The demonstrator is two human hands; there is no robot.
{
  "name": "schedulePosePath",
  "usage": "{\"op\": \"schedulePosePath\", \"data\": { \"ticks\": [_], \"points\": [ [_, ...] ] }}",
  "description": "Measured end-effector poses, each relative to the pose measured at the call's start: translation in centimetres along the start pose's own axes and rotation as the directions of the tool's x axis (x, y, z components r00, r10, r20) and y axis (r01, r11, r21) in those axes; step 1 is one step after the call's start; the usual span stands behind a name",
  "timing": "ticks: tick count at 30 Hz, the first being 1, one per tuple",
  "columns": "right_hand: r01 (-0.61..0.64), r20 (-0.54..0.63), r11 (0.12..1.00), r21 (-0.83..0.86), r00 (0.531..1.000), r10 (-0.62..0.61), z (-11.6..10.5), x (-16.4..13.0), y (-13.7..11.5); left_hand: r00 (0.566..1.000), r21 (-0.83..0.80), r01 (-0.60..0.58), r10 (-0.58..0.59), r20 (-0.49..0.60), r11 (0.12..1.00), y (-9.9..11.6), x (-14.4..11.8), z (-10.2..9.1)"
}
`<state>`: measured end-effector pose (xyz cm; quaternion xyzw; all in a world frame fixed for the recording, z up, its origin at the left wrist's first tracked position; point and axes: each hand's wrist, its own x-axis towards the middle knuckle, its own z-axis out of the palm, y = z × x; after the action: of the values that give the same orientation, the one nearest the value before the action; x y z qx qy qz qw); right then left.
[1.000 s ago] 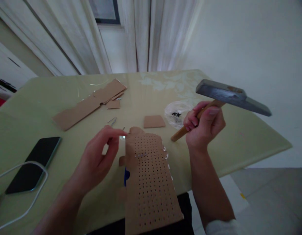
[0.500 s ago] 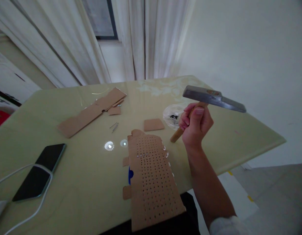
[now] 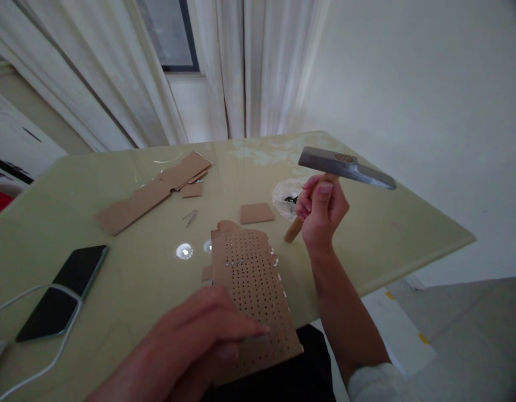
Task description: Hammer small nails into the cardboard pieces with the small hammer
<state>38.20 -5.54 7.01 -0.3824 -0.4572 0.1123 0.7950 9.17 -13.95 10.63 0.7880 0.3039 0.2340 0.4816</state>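
Note:
My right hand [image 3: 326,209] is wrapped round the wooden handle of a hammer [image 3: 345,165], holding it up over the right side of the table with the steel head on top. A sheet of cardboard [image 3: 258,268] with rows of small punched holes lies at the near table edge. Several small metal heads sit in one of its upper rows. Over the lower left of that sheet, my left hand [image 3: 203,329] is blurred, its finger and thumb brought together. A thin greyish thing seems to show at the fingertips, too smeared to name.
Several nails [image 3: 191,217] lie on the pale table [image 3: 149,290]. Behind them are a long cardboard strip [image 3: 144,202] and smaller scraps. A cardboard piece [image 3: 256,213] rests near a clear plastic bag [image 3: 283,199] with dark bits. A phone [image 3: 63,293] and white cable [image 3: 67,340] lie left.
My left hand has come into view from below and now covers the lower left of the cardboard sheet. The hammer stays raised in my right hand; the view has shifted slightly.

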Motion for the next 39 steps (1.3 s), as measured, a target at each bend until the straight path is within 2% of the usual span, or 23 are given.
{"op": "schedulePosePath", "data": {
  "ticks": [1,2,4,7,9,12,16,20,24,32,39],
  "points": [
    [-0.001,0.001,1.000,0.000,1.000,0.001,0.0,0.0,0.0,0.995,0.016,-0.084,0.085,-0.044,0.996,-0.4,1.4,-0.7],
    [-0.002,0.003,1.000,0.004,1.000,0.002,0.0,0.0,0.0,0.993,0.041,-0.071,0.075,-0.088,0.997,-0.8,2.7,-1.3],
    [-0.006,0.000,1.000,0.009,1.000,0.006,-0.1,0.1,0.0,0.980,0.023,-0.137,0.139,-0.144,0.990,-1.6,5.3,-2.1],
    [-0.015,-0.016,1.000,0.005,1.000,0.015,-0.2,0.2,0.1,0.963,-0.025,-0.182,0.173,-0.206,0.983,-3.2,8.1,-2.1],
    [-0.008,-0.018,1.000,0.016,1.000,0.008,-0.2,0.2,0.1,0.948,-0.012,-0.204,0.195,-0.254,0.979,-4.4,8.9,-1.5],
    [0.000,-0.009,1.000,0.021,1.000,0.001,-0.2,0.2,0.2,0.931,0.054,-0.213,0.219,-0.290,0.976,-6.0,8.9,-0.8],
    [-0.007,0.011,1.000,0.003,1.000,0.007,-0.2,0.2,0.1,0.936,0.122,-0.185,0.213,-0.281,0.975,-7.0,8.0,-0.7],
    [0.003,0.020,1.000,0.016,1.000,-0.003,-0.2,0.2,0.0,0.941,0.189,-0.145,0.195,-0.277,0.971,-6.8,7.7,-0.8],
    [-0.001,0.009,1.000,0.003,1.000,0.001,0.0,0.2,0.0,0.957,0.181,-0.138,0.178,-0.228,0.974,-6.4,7.9,-0.7],
    [-0.007,-0.006,0.997,-0.083,1.000,0.006,0.0,0.1,0.0,0.957,0.191,-0.180,0.217,-0.190,0.965,-6.3,8.1,-0.6],
    [0.022,0.006,1.000,-0.014,1.000,-0.022,0.1,0.2,-0.1,0.962,0.196,-0.185,0.218,-0.165,0.963,-6.6,8.1,-0.5]
  ]
}}
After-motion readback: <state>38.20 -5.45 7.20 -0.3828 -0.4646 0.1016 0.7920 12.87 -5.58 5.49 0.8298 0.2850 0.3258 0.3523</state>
